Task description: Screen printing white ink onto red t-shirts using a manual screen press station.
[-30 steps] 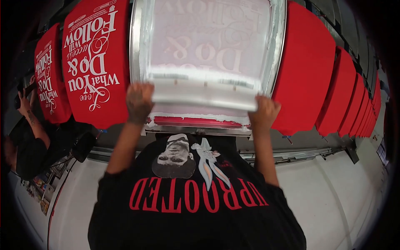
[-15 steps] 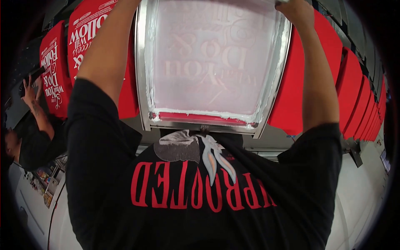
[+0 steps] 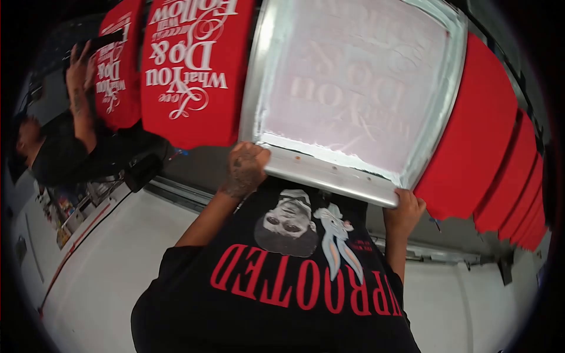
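In front of my chest is a silver metal screen-printing frame (image 3: 332, 178). Its pale mesh (image 3: 347, 88) shows faint lettering, and white ink (image 3: 312, 152) is smeared along the borders. My tattooed left hand (image 3: 247, 167) closes around the near left corner of the frame. At the near right corner, my right hand (image 3: 405, 212) grips the same metal bar, fingers wrapped at its end. Both forearms come up on either side of my black printed shirt (image 3: 294, 282). Whatever lies under the mesh is hidden.
Red shirts with white lettering (image 3: 188, 76) hang over boards at the left. Several plain red shirts (image 3: 471, 135) fan out to the right. At the far left, a co-worker's arm (image 3: 82, 106) reaches up with a dark object. A metal rail (image 3: 176, 194) runs behind me.
Both my hands have come from the frame's far end to its near corners and now grip it there. The view has turned, so the frame sits further right and tilted.
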`<state>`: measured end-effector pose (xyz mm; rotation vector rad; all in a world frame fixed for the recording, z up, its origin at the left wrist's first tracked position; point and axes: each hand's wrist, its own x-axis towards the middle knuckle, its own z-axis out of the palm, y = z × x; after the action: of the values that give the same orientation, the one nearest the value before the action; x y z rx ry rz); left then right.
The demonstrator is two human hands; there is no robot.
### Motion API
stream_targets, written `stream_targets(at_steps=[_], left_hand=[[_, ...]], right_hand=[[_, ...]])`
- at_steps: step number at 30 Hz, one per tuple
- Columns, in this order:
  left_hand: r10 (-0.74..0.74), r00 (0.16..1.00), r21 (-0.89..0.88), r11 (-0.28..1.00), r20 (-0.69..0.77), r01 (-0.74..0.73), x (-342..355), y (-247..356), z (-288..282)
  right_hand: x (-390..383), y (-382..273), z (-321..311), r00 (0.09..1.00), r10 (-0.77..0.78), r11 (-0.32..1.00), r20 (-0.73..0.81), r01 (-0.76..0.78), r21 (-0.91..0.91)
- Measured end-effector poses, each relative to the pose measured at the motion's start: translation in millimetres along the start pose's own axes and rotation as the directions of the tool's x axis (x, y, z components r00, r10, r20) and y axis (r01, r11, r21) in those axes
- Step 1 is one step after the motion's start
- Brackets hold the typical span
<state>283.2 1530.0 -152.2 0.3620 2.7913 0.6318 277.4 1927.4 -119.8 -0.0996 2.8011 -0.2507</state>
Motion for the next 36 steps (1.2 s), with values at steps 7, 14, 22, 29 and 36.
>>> stream_targets(at_steps=[7, 14, 22, 29, 36], left_hand=[[0.128, 0.935, 0.168, 0.983, -0.332, -0.075, 24.1, -6.1, 25.3], [0.509, 0.661, 0.650, 0.758, -0.551, -0.042, 241.4, -97.5, 15.9], [0.092, 0.946, 0.213, 0.977, -0.312, -0.024, 440.6, -100.7, -98.7], [-0.045, 0.999, 0.158, 0.986, 0.012, 0.042, 467.4, -81.0, -169.5], [0.484, 0.650, 0.609, 0.792, -0.586, -0.042, 443.7, -63.5, -122.2]], right_hand=[[7.0, 13.6, 29.4, 0.944, -0.073, 0.997, -0.323, 0.066, -0.035], [243.4, 30.1, -28.8, 0.897, -0.156, 0.984, -0.412, 0.105, -0.144], [431.0, 21.8, -121.5, 0.976, 0.020, 0.992, -0.218, -0.047, -0.120], [468.6, 28.0, -175.5, 0.999, -0.008, 0.994, -0.035, 0.004, -0.113], [485.3, 48.4, -139.8, 0.990, -0.050, 0.990, -0.135, 0.030, -0.141]])
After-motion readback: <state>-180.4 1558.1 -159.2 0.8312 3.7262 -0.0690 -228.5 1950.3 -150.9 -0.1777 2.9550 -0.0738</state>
